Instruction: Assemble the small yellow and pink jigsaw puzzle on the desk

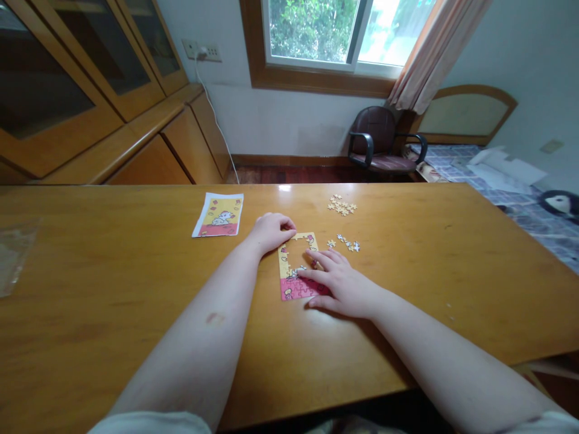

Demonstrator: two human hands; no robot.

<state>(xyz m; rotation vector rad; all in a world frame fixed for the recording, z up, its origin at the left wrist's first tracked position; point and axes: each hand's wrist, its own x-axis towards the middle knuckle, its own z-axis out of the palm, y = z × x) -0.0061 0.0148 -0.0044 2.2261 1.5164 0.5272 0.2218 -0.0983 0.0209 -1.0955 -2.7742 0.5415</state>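
Observation:
A partly assembled jigsaw puzzle (296, 289), yellow above and pink below, lies on the table with a gap in its upper middle. My left hand (271, 232) is at its top left corner, fingers curled and thumb tip close to them against the frame edge. Over the right side rests my right hand (341, 282), fingers spread, one fingertip touching the white figure (296, 272) in the puzzle. The hand covers part of the right border. Just right of the puzzle lie several loose white and yellow pieces (348, 243).
Farther back sits a pile of yellow pieces (342, 206). A picture card (221, 216) with a white animal lies left of my left hand. A clear plastic bag (15, 256) is at the left of the wooden table (136, 289). Beyond stands an office chair (380, 141).

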